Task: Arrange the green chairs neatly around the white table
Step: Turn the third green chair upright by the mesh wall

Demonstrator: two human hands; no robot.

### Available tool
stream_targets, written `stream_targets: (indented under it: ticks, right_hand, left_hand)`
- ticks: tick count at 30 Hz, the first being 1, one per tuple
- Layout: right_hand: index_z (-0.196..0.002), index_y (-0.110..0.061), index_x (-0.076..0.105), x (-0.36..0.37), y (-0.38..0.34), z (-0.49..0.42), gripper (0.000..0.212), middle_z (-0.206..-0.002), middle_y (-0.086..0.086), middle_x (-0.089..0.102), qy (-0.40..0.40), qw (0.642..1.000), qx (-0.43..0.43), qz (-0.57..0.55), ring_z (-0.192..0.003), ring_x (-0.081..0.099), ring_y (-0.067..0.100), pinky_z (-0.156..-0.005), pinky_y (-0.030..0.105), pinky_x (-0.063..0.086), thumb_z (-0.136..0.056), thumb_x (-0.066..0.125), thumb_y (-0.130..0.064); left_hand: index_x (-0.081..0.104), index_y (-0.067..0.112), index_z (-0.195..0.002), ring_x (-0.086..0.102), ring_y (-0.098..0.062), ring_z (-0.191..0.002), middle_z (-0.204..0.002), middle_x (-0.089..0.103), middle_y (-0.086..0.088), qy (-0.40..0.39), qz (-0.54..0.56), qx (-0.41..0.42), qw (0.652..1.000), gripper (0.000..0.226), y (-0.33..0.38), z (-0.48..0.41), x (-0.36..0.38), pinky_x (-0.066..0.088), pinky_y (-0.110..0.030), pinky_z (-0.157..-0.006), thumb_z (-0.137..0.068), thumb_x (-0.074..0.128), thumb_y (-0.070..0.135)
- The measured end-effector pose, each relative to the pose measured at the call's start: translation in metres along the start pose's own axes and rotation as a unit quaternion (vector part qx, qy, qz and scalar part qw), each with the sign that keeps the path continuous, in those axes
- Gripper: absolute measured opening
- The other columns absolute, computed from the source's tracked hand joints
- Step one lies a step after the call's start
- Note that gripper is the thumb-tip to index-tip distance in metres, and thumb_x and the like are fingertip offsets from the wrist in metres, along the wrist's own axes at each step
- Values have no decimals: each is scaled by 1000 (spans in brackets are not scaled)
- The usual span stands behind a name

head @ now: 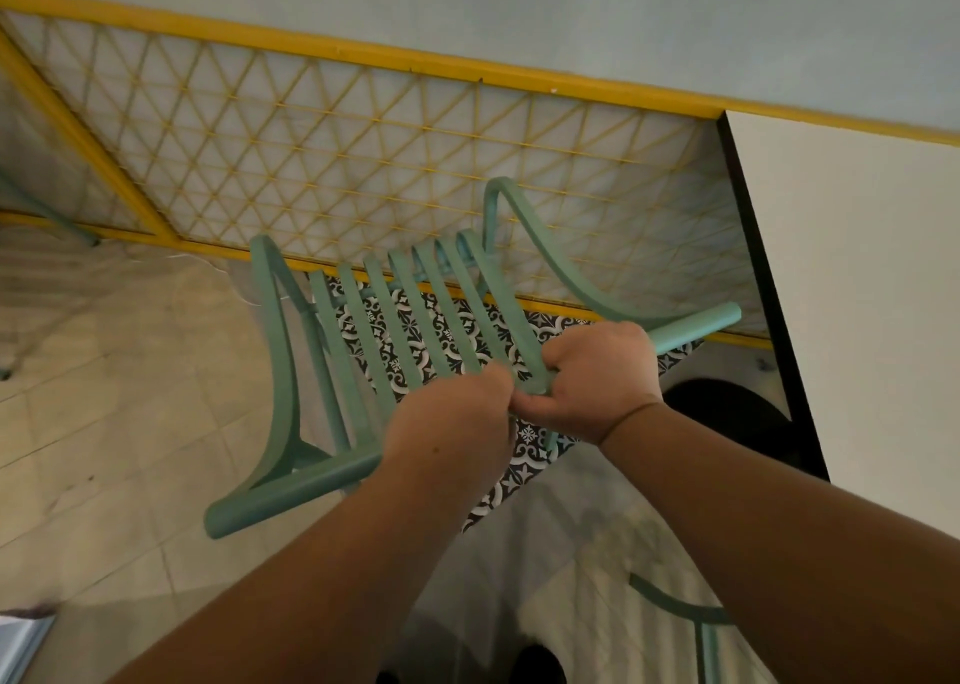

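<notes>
Green chair (pixel 395 330) | left hand (pixel 457 423), right hand (pixel 597 377): grip clenched on backrest | white table (pixel 857 294) edge just right

A green slatted chair (pixel 395 330) with curved armrests stands just left of the white table (pixel 857 278). Part of 1 more green chair (pixel 696 616) shows at the lower right.

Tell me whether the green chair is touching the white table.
Apart. The head view shows the green chair, gripped by the left hand and right hand, with lattice panel and floor visible between its right armrest and the white table.
</notes>
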State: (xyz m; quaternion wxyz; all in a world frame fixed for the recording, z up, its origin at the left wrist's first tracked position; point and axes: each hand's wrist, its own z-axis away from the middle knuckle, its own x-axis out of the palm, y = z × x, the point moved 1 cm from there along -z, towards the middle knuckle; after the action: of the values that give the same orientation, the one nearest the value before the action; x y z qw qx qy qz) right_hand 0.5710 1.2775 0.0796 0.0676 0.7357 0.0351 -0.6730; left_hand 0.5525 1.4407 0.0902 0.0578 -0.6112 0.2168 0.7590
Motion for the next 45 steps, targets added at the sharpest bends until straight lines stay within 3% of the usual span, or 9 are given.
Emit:
stream_targets:
  ticks: [4,7,10,17,28,33,38,41,45]
  right_hand:
    - [-53,-17,50,1,7,2,63,-48,-2,41,3,998,-13,-59,-45,40,18,-51,30,39,-83,30,-69]
    - [-55,-18,55,0,0,1,58,-50,-1,44,-3,999,8,-50,-46,41,15,-52,29,24,-88,24,-53]
    - [-53,-15,52,-2,-6,3,51,-48,1,44,-11,999,27,-43,-44,40,16,-52,29,20,-86,29,-46]
    - [-54,-14,48,-10,-24,29,50,-49,1,47,-45,994,71,-65,-47,48,19,-57,31,42,-88,27,-44]
    - [-66,-19,55,-18,-92,34,52,-61,-1,53,-83,984,106,-117,-57,56,20,-68,35,52,-99,24,-45]
    - [-63,-19,49,-18,-102,31,52,-60,-1,51,-69,983,106,-132,-56,55,21,-65,33,48,-101,24,-45]
    - [-69,-20,53,-21,-95,34,54,-65,-3,54,-85,979,82,-166,-61,57,20,-68,37,55,-102,26,-54]
    - [-84,-22,62,-34,-77,39,60,-79,-6,62,-124,964,79,-219,-73,60,13,-70,39,58,-92,33,-74]
    - [-135,-29,60,-63,-24,47,94,-128,-10,67,-81,976,79,-184,-118,61,15,-99,44,54,-74,32,-94]
  left_hand:
    - [43,22,-94,52,-23,-69,-72,47,4,-32,-32,-18,999,12,2,-11,6,45,-37,-63,-96,54,28]
    - [39,27,-87,54,-19,-68,-70,48,7,-18,-18,-5,1000,19,0,-7,7,44,-35,-60,-100,51,31]
    - [38,28,-87,54,-18,-69,-71,48,8,-22,-20,14,999,19,-4,-4,5,44,-34,-62,-102,48,35]
    - [38,27,-89,50,-19,-70,-75,48,8,-31,-51,79,995,19,-15,14,2,45,-35,-65,-101,46,38]
    - [41,30,-85,53,-19,-69,-68,43,8,-62,-145,134,978,23,-81,21,-20,45,-32,-64,-98,46,49]
    - [47,30,-88,63,-21,-74,-79,62,4,-71,-160,146,974,24,-93,19,-25,57,-38,-71,-98,44,51]
    - [46,30,-87,60,-18,-71,-78,62,5,-68,-167,134,975,24,-94,18,-21,54,-34,-66,-98,44,51]
    - [47,32,-88,58,-12,-69,-78,60,8,-75,-166,125,975,22,-93,16,-23,46,-30,-61,-97,44,51]
    - [46,33,-89,51,-9,-64,-74,54,10,-77,-172,124,974,19,-90,18,-25,38,-27,-58,-98,44,50]
